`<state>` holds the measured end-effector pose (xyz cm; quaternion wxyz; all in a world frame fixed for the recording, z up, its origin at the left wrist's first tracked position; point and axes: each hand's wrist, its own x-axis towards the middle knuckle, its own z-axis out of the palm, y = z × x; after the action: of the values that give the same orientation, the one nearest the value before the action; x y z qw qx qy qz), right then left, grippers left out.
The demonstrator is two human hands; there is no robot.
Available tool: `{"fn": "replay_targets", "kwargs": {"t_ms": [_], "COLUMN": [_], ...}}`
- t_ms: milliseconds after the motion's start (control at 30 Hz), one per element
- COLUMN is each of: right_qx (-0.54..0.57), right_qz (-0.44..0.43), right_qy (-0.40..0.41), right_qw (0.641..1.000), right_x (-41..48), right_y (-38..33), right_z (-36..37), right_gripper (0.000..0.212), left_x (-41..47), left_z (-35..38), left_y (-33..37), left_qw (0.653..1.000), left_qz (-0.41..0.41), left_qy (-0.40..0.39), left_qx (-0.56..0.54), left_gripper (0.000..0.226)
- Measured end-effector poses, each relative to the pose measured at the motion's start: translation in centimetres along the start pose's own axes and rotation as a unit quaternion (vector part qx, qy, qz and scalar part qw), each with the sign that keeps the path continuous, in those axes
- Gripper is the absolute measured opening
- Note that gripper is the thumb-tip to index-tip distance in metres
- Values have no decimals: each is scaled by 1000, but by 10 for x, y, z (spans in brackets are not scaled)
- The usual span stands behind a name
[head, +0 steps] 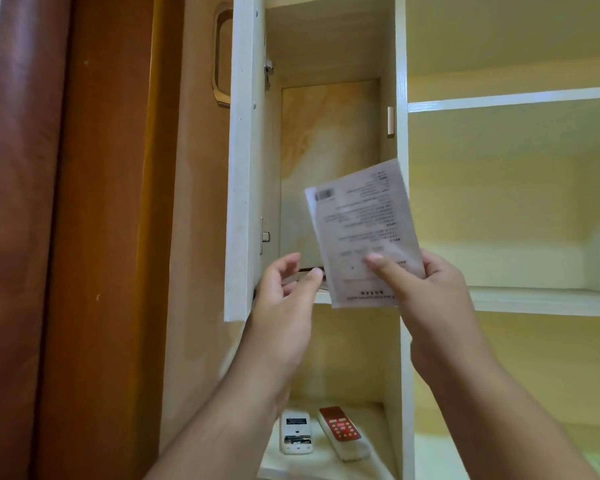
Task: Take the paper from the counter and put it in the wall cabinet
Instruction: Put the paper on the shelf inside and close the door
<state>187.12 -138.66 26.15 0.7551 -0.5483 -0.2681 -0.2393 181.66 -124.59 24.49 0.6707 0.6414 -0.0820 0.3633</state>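
Head view, the only one I have: I am looking up into the wall cabinet point(329, 140), its door point(243, 161) swung out to the left on its hinges so the narrow compartment stands clear. The right hand point(426, 289) pinches the paper point(362, 233) at its lower right corner, thumb across the printed face and the other fingers behind, which keeps the sheet upright and stiff enough to steer. The paper is in the air, in front of the compartment's mouth and over the divider point(401, 98) on its right; its lower edge hangs just below the shelf edge point(321, 296), so I judge it not yet inside. Print reads upside down to me; barcode sits at the upper left corner. The left hand point(284, 299) is empty, fingers loosely spread, near the door's lower corner and just beside the paper's left edge; whether it touches the door I cannot tell. I read it as ready either to steady the door or to guide the sheet in. Below, in the open niche, a white remote point(296, 435) and a red-faced remote point(342, 432) lie side by side, apart from the job. Next call, as I judge it: lift the lower edge over the shelf lip, slide inward, then let go.
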Motion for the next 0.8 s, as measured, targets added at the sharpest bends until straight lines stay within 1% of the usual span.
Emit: {"fn": "replay_targets", "kwargs": {"t_ms": [100, 200, 300, 367, 467, 533, 633, 733, 800], "right_qx": [-7, -53, -118, -167, -212, -242, -283, -329, -357], "right_qz": [-11, -26, -44, -41, -32, -28, -29, -33, -27], "right_qy": [36, 53, 62, 52, 43, 36, 8, -19, -58], "right_qw": [999, 997, 990, 984, 976, 969, 959, 943, 932], "right_x": [10, 17, 25, 31, 36, 38, 43, 48, 50], "right_y": [9, 20, 30, 38, 52, 59, 63, 66, 67], "right_z": [19, 48, 76, 93, 111, 119, 124, 127, 129], "right_gripper": [12, 20, 22, 23, 22, 22, 27, 26, 30], "left_x": [-6, -14, -20, -19, -18, -17, -18, -17, -16], "left_z": [-8, -12, -16, -19, -26, -32, -43, -56, -59], "left_y": [-4, -12, -18, -21, -20, -20, -20, -24, -23], "left_qw": [1000, 998, 996, 996, 995, 994, 986, 978, 976], "left_qz": [-12, -34, -52, -62, -75, -92, -143, -149, -145], "left_qy": [-12, -35, -36, -19, 0, 3, 18, 67, 92], "left_qx": [18, 47, 56, 67, 64, 67, 78, 130, 136], "left_gripper": [32, 25, 28, 28, 22, 28, 34, 30, 38]}}
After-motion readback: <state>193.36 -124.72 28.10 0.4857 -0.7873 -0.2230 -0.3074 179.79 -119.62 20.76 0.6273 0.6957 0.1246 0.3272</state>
